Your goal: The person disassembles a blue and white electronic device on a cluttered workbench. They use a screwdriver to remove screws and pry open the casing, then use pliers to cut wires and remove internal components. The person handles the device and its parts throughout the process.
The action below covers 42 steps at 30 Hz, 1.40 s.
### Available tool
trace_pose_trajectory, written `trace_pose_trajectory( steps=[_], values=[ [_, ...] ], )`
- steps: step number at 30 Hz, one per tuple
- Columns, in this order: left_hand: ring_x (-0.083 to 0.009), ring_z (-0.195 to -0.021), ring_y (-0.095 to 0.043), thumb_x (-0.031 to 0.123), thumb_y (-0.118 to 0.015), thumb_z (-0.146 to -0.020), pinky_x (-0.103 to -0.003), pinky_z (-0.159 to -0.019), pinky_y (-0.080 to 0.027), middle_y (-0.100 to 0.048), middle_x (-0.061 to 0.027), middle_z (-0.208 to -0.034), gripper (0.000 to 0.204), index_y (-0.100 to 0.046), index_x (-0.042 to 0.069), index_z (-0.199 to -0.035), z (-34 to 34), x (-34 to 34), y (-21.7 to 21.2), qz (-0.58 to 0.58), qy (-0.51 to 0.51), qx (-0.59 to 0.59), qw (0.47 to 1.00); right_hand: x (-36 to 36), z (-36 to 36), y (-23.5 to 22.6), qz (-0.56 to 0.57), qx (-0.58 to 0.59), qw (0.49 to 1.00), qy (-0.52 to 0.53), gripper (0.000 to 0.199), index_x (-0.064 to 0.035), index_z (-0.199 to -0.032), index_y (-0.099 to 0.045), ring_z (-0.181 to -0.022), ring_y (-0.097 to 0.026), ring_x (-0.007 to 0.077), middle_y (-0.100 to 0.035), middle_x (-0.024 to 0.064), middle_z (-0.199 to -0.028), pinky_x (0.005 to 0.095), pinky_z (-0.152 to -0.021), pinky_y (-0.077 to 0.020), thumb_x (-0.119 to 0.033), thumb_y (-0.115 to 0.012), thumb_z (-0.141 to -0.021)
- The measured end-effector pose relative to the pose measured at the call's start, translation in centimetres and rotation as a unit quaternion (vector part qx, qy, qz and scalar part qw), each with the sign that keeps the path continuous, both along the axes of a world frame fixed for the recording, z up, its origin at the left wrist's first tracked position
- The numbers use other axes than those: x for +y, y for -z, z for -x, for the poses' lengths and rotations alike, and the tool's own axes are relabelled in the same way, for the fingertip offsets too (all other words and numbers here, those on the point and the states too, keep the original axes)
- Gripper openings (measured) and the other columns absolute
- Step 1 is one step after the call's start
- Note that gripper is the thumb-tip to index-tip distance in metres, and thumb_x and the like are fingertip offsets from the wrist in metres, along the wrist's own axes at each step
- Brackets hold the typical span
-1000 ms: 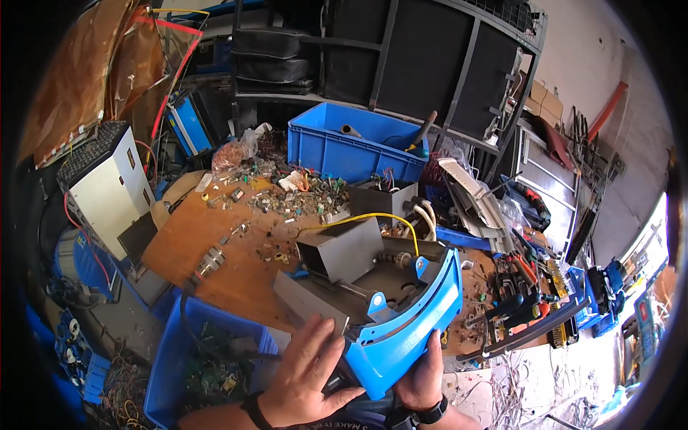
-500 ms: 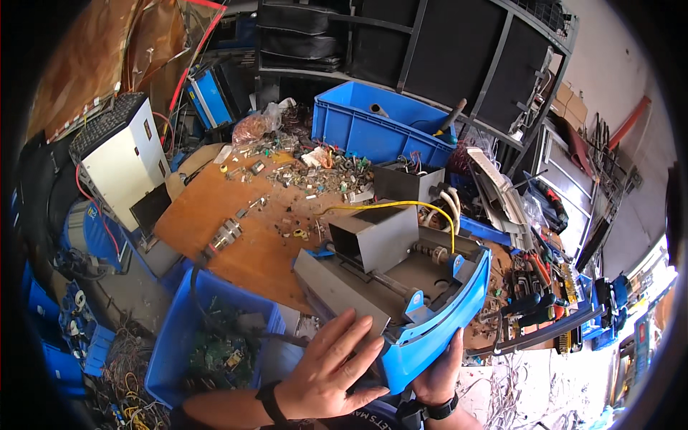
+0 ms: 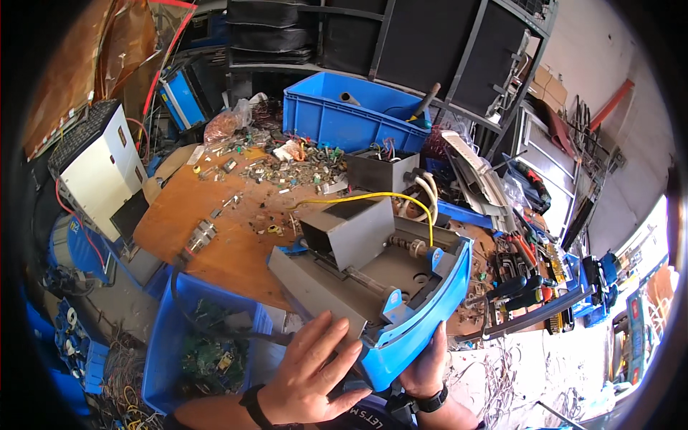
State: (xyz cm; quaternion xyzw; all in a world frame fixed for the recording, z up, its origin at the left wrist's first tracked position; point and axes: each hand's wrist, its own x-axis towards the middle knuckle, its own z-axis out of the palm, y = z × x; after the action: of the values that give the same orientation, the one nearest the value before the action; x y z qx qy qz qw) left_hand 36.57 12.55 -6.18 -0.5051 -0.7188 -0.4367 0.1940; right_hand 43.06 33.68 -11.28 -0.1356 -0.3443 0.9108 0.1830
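Note:
A grey metal housing with a blue front panel (image 3: pixel 423 326) rests tilted at the near edge of the workbench. Inside it are a shaft with a spring and an upright grey sheet-metal box (image 3: pixel 351 233); a yellow cable (image 3: pixel 380 194) arches over them. My left hand (image 3: pixel 312 373) is open, its stretched fingers lying against the housing's near left corner. Under the blue panel, my right hand (image 3: pixel 428 365) grips the housing from below with the thumb up along its face; its other fingers are mostly hidden.
Loose small parts lie scattered across the brown workbench (image 3: pixel 179 222). A blue crate (image 3: pixel 344 129) stands at the back, and a blue bin (image 3: pixel 161 358) with green circuit boards sits at the near left. Pliers and other hand tools (image 3: pixel 523 287) crowd the right side. A dark cable with a metal connector (image 3: pixel 203 235) crosses the left.
The whole view has swung slightly right, so everything sits further left in the picture. Both hands keep their places on the housing, which stays much as it was on the bench.

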Motion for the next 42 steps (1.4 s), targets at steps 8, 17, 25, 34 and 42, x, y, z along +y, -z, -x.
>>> trace_pose_trajectory(
  steps=[8,17,25,34,42],
  values=[
    [-0.0484,-0.134,-0.034,0.031,-0.082,-0.072,-0.056,-0.106,-0.034,-0.030,-0.0254,-0.148,0.095,-0.031,0.008,-0.148,-0.3,-0.2,0.2,0.038,-0.020,-0.001,0.999,0.6,-0.3,0.2,0.038,0.020,0.998,-0.053,0.061,-0.0048,-0.140,-0.036,-0.123,-0.047,0.0295,-0.049,0.0123,-0.133,0.0462,-0.107,-0.0358,-0.049,-0.046,-0.098],
    [-0.0497,-0.132,-0.036,0.028,-0.081,-0.071,-0.057,-0.104,-0.037,-0.031,-0.0247,-0.149,0.087,-0.039,0.007,-0.144,-0.1,0.2,0.4,0.010,-0.003,-0.019,1.000,0.1,-0.1,-0.5,0.019,0.016,1.000,-0.016,0.062,-0.0032,-0.141,-0.034,-0.126,-0.045,0.0304,-0.047,0.0130,-0.137,0.0462,-0.109,-0.0336,-0.048,-0.045,-0.099],
    [-0.0421,-0.137,-0.034,0.018,-0.080,-0.068,-0.052,-0.108,-0.035,-0.032,-0.0206,-0.151,0.085,-0.042,0.008,-0.143,-0.5,0.0,-0.2,0.012,-0.008,-0.031,0.999,-0.5,-0.1,-1.1,-0.002,-0.005,1.000,0.001,0.064,-0.0075,-0.134,-0.044,-0.099,-0.062,0.0277,-0.061,0.0129,-0.116,0.0414,-0.086,-0.0509,-0.059,-0.041,-0.096],
    [-0.0454,-0.133,-0.037,0.028,-0.079,-0.075,-0.053,-0.105,-0.038,-0.034,-0.0222,-0.149,0.078,-0.044,0.007,-0.141,-0.3,0.3,-0.1,-0.005,0.018,-0.042,0.999,-0.7,-0.1,-1.2,-0.009,-0.041,0.998,0.043,0.059,-0.0096,-0.122,-0.054,-0.089,-0.063,0.0233,-0.065,0.0089,-0.101,0.0366,-0.078,-0.0520,-0.061,-0.044,-0.095],
    [-0.0424,-0.136,-0.035,0.020,-0.081,-0.068,-0.053,-0.108,-0.034,-0.034,-0.0205,-0.150,0.082,-0.046,0.007,-0.140,-0.4,-0.3,-0.8,0.014,0.002,-0.028,1.000,-0.8,-0.1,-1.0,-0.033,-0.029,0.999,0.032,0.060,-0.0094,-0.126,-0.052,-0.092,-0.063,0.0250,-0.065,0.0108,-0.106,0.0380,-0.080,-0.0522,-0.060,-0.043,-0.095]
  ],
)
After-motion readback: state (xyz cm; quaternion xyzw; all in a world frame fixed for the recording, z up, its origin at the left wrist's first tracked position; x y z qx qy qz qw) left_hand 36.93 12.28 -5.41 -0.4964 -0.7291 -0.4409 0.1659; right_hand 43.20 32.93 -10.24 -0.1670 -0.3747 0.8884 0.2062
